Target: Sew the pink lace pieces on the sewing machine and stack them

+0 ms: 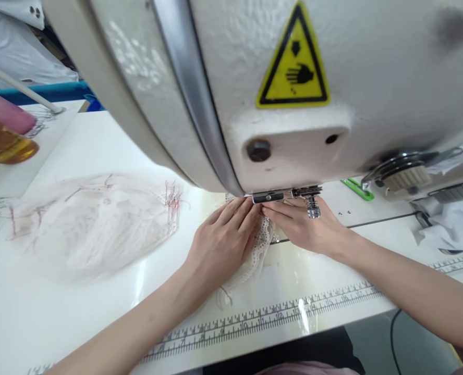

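Observation:
A white sewing machine head point(223, 94) hangs over the work and hides its needle area. Below it, a strip of white lace trim point(260, 245) with a scalloped edge runs towards me on the table. My left hand point(223, 239) rests over the strip, its fingers held together on the lace close to the machine. Just to the right, the fingertips of my right hand point(305, 224) grip the lace near its far end, partly covered by the machine's small metal parts. Loose reddish thread ends point(226, 297) trail from the near end of the lace.
Sheer white lace pieces point(110, 224) with red threads lie at left. A printed ruler point(255, 323) follows the front table edge. Pink point(8, 112) and amber point(8, 140) cones stand far left. Green thread snips point(358, 189) and white cloth point(454, 224) lie right.

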A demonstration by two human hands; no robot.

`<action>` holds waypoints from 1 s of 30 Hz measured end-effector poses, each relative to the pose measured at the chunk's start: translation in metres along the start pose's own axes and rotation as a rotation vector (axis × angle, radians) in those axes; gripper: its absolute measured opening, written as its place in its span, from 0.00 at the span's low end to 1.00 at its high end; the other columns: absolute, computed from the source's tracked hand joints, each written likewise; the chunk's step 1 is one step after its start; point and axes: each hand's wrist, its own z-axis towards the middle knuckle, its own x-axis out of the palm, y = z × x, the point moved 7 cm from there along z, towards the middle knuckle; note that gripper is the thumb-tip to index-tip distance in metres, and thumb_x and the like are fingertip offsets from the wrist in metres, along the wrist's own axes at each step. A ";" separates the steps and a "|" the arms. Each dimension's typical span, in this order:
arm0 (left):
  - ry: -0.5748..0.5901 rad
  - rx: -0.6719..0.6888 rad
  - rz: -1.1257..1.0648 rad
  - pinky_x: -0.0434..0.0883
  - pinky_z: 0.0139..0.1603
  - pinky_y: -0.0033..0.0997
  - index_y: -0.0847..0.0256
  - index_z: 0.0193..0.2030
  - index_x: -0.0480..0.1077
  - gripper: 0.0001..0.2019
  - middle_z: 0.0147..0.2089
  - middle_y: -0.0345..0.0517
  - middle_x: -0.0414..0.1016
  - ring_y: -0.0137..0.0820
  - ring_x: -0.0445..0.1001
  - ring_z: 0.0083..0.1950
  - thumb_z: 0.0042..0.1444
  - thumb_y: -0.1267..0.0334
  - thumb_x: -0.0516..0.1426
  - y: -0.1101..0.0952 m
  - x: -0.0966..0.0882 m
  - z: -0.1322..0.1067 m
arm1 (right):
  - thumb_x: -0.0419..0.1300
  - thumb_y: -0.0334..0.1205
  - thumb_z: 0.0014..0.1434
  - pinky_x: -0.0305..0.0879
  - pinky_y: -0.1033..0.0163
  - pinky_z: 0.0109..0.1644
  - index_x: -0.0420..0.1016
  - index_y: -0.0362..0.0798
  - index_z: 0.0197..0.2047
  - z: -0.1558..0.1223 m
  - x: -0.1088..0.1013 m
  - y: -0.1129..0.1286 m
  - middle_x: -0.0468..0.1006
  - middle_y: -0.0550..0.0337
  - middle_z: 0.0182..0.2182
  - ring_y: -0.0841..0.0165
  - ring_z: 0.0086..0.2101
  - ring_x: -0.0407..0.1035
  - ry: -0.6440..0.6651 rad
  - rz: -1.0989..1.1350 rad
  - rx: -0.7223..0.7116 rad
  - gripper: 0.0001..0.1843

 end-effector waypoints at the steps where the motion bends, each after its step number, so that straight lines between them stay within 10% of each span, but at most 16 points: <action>1: -0.001 0.001 0.004 0.72 0.57 0.43 0.68 0.58 0.67 0.18 0.59 0.54 0.71 0.43 0.71 0.60 0.66 0.64 0.47 0.000 0.000 0.000 | 0.50 0.27 0.61 0.57 0.58 0.29 0.75 0.48 0.49 0.000 -0.001 0.000 0.76 0.64 0.53 0.67 0.37 0.73 -0.013 0.001 -0.001 0.19; 20: -0.060 0.044 0.054 0.74 0.44 0.42 0.65 0.56 0.70 0.16 0.55 0.51 0.75 0.42 0.75 0.52 0.65 0.63 0.51 -0.002 -0.027 0.003 | 0.48 0.25 0.61 0.61 0.55 0.51 0.76 0.44 0.46 -0.001 -0.007 0.002 0.79 0.61 0.49 0.66 0.41 0.73 -0.091 0.048 -0.017 0.17; 26: 0.048 0.398 -0.103 0.72 0.32 0.38 0.67 0.52 0.72 0.29 0.53 0.52 0.76 0.40 0.75 0.43 0.63 0.42 0.48 -0.014 -0.052 -0.033 | 0.50 0.22 0.60 0.59 0.62 0.47 0.74 0.47 0.44 0.001 -0.006 0.002 0.80 0.64 0.43 0.71 0.42 0.71 -0.117 0.061 -0.056 0.17; 30: -0.023 0.341 -0.044 0.71 0.31 0.31 0.64 0.52 0.70 0.12 0.53 0.47 0.77 0.34 0.76 0.44 0.62 0.68 0.55 -0.019 -0.055 -0.062 | 0.49 0.21 0.58 0.59 0.62 0.48 0.74 0.46 0.43 0.002 -0.005 0.003 0.79 0.63 0.40 0.71 0.43 0.70 -0.129 0.143 -0.080 0.18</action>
